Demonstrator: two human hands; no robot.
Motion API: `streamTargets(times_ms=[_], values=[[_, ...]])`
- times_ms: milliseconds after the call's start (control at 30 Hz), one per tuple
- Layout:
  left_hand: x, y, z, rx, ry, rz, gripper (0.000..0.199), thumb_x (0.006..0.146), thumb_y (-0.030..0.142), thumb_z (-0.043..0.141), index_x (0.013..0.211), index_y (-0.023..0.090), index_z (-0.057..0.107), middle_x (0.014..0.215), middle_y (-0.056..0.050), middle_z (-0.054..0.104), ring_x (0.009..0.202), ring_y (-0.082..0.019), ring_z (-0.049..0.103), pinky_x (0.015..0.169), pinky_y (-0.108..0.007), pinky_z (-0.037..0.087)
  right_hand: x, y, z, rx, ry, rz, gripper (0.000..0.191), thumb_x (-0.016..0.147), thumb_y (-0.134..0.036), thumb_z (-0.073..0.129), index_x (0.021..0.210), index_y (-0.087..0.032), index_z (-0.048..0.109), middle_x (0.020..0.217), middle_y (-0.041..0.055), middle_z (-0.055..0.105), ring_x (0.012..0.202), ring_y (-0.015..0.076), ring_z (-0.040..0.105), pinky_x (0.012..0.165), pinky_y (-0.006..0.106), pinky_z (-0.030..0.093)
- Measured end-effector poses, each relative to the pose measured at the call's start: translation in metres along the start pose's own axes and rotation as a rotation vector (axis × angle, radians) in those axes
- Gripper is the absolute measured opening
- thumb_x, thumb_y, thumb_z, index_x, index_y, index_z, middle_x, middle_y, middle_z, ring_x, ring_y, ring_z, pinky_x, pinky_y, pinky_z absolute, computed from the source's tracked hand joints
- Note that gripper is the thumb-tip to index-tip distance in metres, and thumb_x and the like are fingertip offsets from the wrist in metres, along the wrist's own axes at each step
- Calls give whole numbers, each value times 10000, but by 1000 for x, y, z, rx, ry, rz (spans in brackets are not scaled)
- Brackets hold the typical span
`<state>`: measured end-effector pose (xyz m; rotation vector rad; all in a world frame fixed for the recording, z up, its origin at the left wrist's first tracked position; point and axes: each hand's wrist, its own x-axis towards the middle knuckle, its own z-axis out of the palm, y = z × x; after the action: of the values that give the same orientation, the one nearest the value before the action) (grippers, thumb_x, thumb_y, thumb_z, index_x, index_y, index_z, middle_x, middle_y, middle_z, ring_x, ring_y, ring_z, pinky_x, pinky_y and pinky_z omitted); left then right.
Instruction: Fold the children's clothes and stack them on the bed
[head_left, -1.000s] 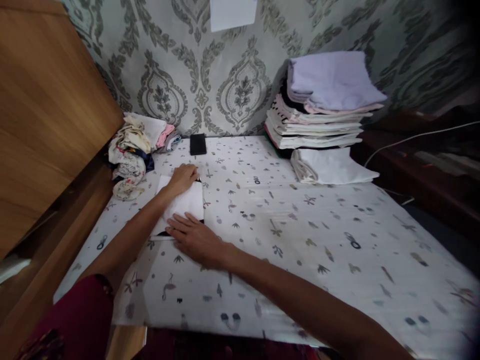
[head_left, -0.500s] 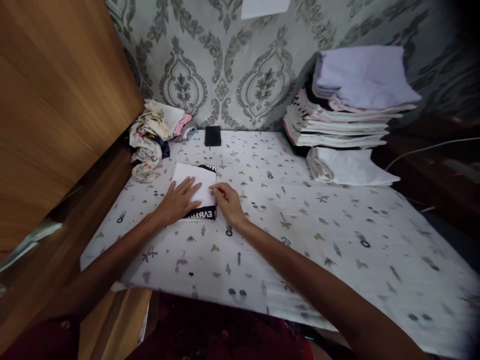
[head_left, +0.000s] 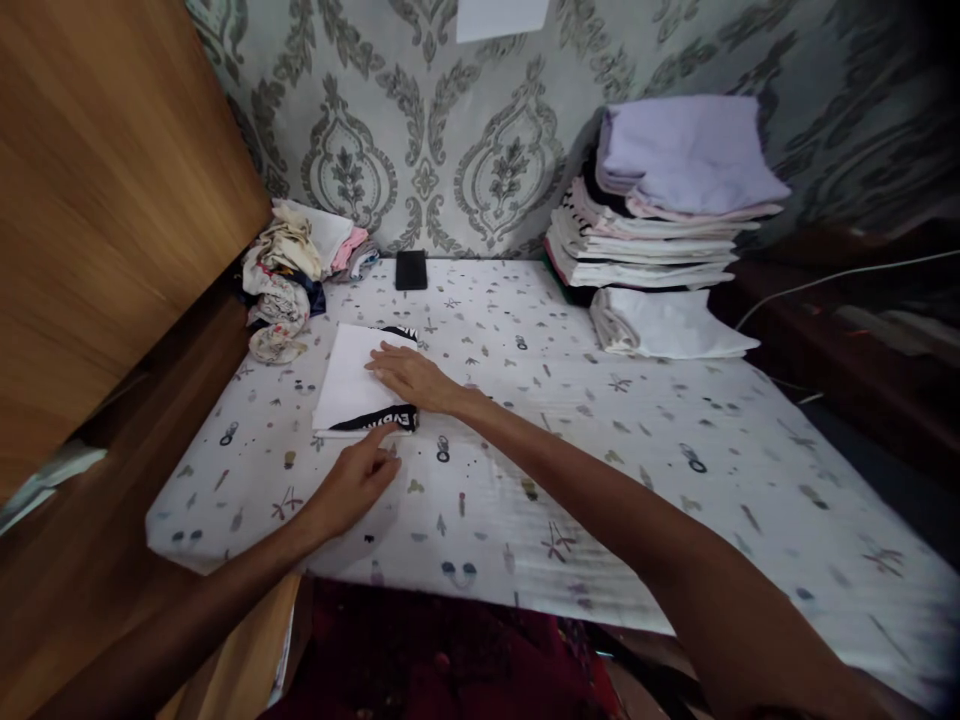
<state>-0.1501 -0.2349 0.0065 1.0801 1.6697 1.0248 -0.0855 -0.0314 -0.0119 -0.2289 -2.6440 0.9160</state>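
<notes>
At the nearest edge there is the dark red clothing (head_left: 427,650) of the person. Beyond it begins the worktop (head_left: 517,500), which is covered with a white sheet with small printed figures.

The left hand (head_left: 356,482) is at the near edge of a folded white cloth (head_left: 349,375). Its grip is partly open: the index finger is stretched toward this edge, the other fingers are a little bent, and it has hold of nothing. I cannot tell if the fingertip touches the cloth. The folded white cloth lies flat on the left part of the worktop, and a black band with white letters (head_left: 382,418) shows along its near side.

The right hand (head_left: 412,380) is laid on the right part of this cloth, palm down. Its grip is open, with the fingers rather straight, and it does not pinch the cloth.

Farther, at the right, lies another white cloth, folded (head_left: 682,325), just before a tall stack of folded cloths (head_left: 645,248) with a lilac cloth (head_left: 682,150) on the top. At the left, beside a wooden panel (head_left: 127,180), is a crumpled heap of cloths (head_left: 289,265). A flat black object (head_left: 411,270) lies between the heap and the stack, near the patterned wall (head_left: 424,120).
</notes>
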Motion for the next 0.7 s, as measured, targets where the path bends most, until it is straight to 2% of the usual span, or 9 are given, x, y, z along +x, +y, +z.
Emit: streamTargets(times_ms=[67, 133, 200, 300, 400, 500, 600, 700], values=[[-2, 3, 4, -294, -85, -190, 618, 791, 371, 703, 1355, 218, 501, 549, 92, 505, 395, -94, 384, 410, -216, 228, 7, 3, 5, -29, -71, 15, 403, 1045, -374, 376, 1313, -243, 646, 1491, 62, 543, 1487, 251, 332, 1201, 534, 235], [0, 8, 7, -530, -106, -300, 627, 755, 356, 734, 1312, 207, 489, 571, 93, 526, 359, -64, 353, 375, -202, 153, 8, 5, 10, -46, -93, 31, 412, 1054, -374, 361, 1339, -248, 630, 1524, 70, 504, 1499, 268, 304, 1201, 571, 186], [3, 13, 11, -711, -74, -329, 559, 694, 288, 771, 1182, 208, 511, 600, 91, 538, 360, -39, 353, 360, -181, 111, 6, 6, 14, -64, -91, 34, 408, 1055, -359, 369, 1351, -239, 623, 1541, 83, 479, 1506, 278, 284, 1199, 584, 157], [9, 17, 20, -877, -29, -358, 502, 633, 196, 787, 1009, 235, 456, 610, 107, 528, 374, -24, 370, 351, -144, 87, 3, 6, 15, -105, -93, 15, 397, 1048, -350, 402, 1368, -234, 607, 1557, 90, 456, 1509, 278, 276, 1198, 574, 149], [13, 18, 27, -866, -33, -370, 504, 639, 205, 791, 954, 254, 400, 588, 117, 524, 362, -32, 378, 342, -132, 89, 1, 6, 16, -156, -101, -10, 410, 1049, -378, 399, 1396, -253, 578, 1587, 72, 413, 1522, 257, 240, 1203, 549, 142], [11, 19, 26, -773, -71, -364, 508, 636, 242, 800, 995, 246, 441, 526, 127, 495, 331, -36, 350, 335, -136, 112, 2, 8, 17, -191, -120, -15, 421, 1050, -405, 392, 1413, -274, 558, 1607, 53, 381, 1528, 247, 219, 1204, 535, 142], [0, 22, 25, -667, -237, -406, 436, 662, 300, 784, 1006, 188, 539, 465, 119, 463, 311, -33, 326, 333, -149, 172, 3, 10, 18, -216, -121, -7, 420, 1048, -408, 398, 1419, -286, 552, 1606, 42, 383, 1525, 249, 227, 1205, 532, 143], [-14, 23, 28, -542, -425, -453, 405, 708, 387, 747, 1006, 162, 590, 467, 81, 512, 311, -67, 390, 331, -181, 229, 2, 10, 20, -238, -106, -20, 425, 1054, -391, 381, 1427, -273, 547, 1605, 52, 383, 1526, 250, 225, 1207, 526, 147]])
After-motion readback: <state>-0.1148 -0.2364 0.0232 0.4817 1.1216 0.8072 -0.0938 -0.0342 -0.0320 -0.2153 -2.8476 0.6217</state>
